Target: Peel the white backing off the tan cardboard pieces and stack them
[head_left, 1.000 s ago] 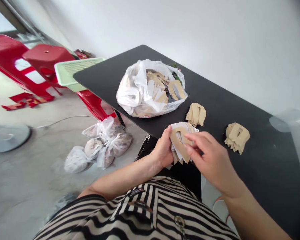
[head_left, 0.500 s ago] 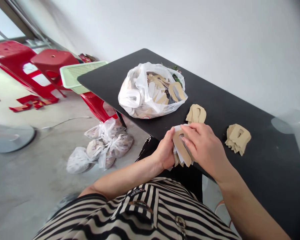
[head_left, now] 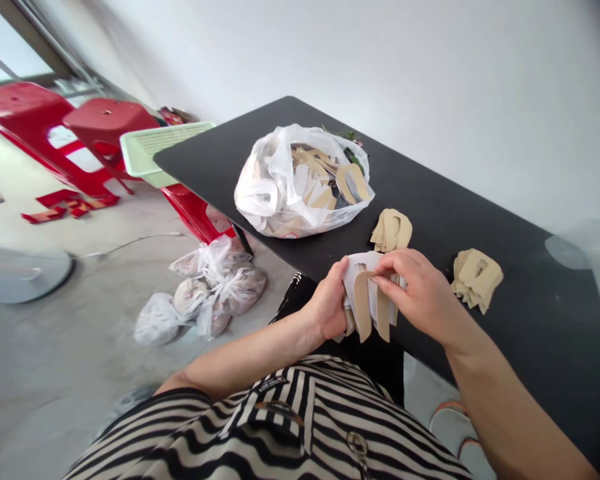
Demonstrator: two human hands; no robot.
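My left hand (head_left: 331, 301) is closed around the left edge of a stack of U-shaped card pieces (head_left: 351, 275), its thumb on top. A white face shows at the top of this stack, with tan edges below. My right hand (head_left: 420, 290) pinches a tan U-shaped piece (head_left: 363, 307) between thumb and fingertips. That piece lies over the white one, its two legs pointing down towards me. Just beyond my hands sits a small pile of tan pieces (head_left: 391, 229) on the black table (head_left: 440, 200). A second tan pile (head_left: 476, 275) lies further right.
On the table, a white plastic bag (head_left: 280, 167) stands open, full of similar pieces. Several tied bags (head_left: 235, 290) lie on the floor at left. Beyond them are a pale green basket (head_left: 145, 153) and red stools (head_left: 110, 120). A wall (head_left: 430, 87) runs behind the table.
The tan piece on top of the stack has slid down and tilted under my right fingers, uncovering a white face. My left hand keeps its hold in about the same place.
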